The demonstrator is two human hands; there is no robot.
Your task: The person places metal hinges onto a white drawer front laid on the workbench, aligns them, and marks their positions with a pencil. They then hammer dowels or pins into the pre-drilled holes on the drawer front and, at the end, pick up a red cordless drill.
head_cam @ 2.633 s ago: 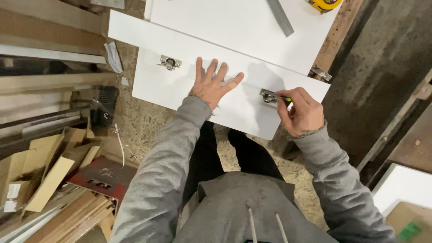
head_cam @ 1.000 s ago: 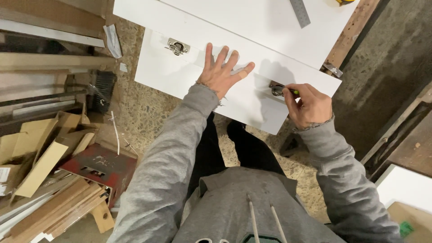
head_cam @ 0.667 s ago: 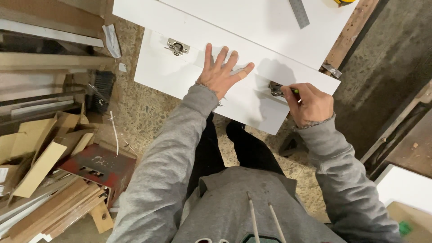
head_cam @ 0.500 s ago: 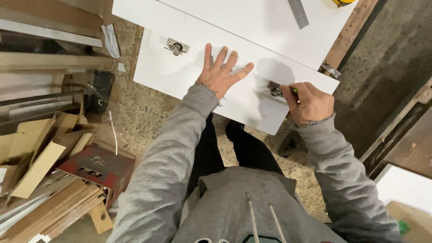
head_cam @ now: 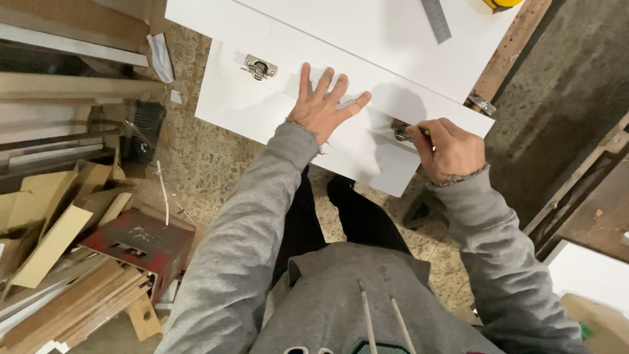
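On the white panel (head_cam: 262, 105), both hands stay put.

– Where are the hands relative to the white panel (head_cam: 262, 108)?
– The left hand (head_cam: 324, 105) lies flat on it, fingers spread. The right hand (head_cam: 449, 147) is at its far-right edge, closed round a thin tool (head_cam: 419, 132) at a metal hinge (head_cam: 400, 131); probably a screwdriver, though it's mostly hidden.
– Anything else on the panel?
– A second hinge (head_cam: 259, 67) near its upper-left corner. A steel ruler (head_cam: 436, 19) lies beyond the panel, on the white board (head_cam: 367, 33).
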